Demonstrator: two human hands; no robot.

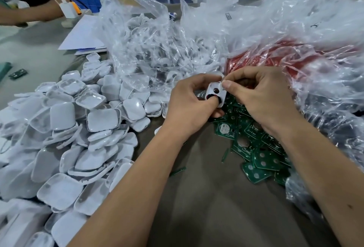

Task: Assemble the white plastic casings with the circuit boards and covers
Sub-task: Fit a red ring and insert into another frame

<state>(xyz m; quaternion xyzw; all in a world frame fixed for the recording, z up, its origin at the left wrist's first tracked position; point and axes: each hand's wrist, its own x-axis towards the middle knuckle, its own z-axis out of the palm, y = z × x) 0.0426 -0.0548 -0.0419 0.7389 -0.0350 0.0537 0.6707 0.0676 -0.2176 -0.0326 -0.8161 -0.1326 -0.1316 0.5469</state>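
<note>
- Casing, white smooth plastic with rounded corners and round button holes, sits pinched between left hand and right hand, both grips curled tight on it.
- Green flat circuit boards lie heaped just below.
- Glossy white covers pile on the grey surface, left.
- Crinkled clear plastic bags crowd behind, 1 veiling red parts.
</note>
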